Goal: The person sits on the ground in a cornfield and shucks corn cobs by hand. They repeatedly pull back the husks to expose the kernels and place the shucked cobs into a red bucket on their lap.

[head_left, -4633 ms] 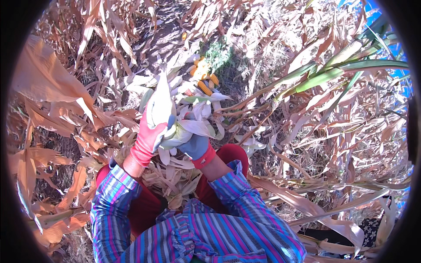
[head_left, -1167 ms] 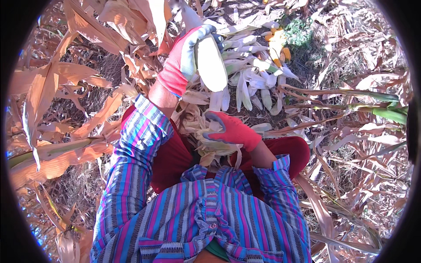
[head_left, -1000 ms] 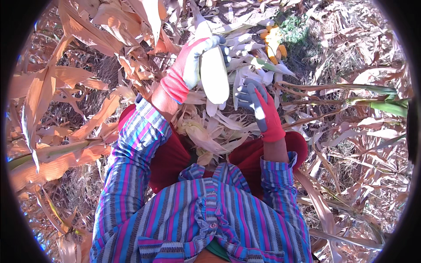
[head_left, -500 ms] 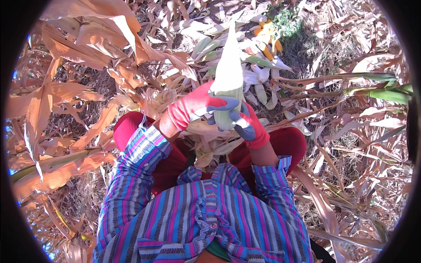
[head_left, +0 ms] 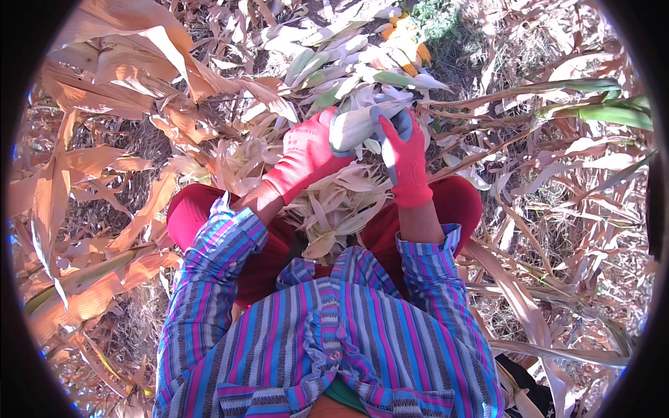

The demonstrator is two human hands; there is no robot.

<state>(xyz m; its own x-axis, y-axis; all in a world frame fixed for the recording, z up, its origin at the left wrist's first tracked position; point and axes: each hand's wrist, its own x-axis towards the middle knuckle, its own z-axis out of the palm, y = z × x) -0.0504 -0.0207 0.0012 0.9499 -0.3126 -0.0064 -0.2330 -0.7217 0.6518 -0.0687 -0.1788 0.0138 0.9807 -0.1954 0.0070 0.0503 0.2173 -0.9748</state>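
Note:
An ear of corn [head_left: 358, 127], still wrapped in its pale green husk, lies slantwise between my hands, its narrow end to the right. My left hand [head_left: 315, 148], in a red glove with grey fingers, is closed round the thick end. At the narrow end, my gloved right hand [head_left: 405, 150] pinches the husk, thumb and fingers together around it. Part of the ear is hidden by the gloves. Below it, a heap of loose husks [head_left: 338, 209] lies between my knees.
Husk-covered ears [head_left: 324, 66] are piled on the ground ahead, with several bare yellow cobs [head_left: 410, 59] by a green weed [head_left: 440, 24]. Dry stalks and leaves [head_left: 104, 174] crowd the left. A green-ended stalk [head_left: 599, 115] reaches in from the right.
The ear has tipped from upright to slanting right. My right hand has moved from its lower end up to its narrow tip, while my left hand keeps hold of the thick end.

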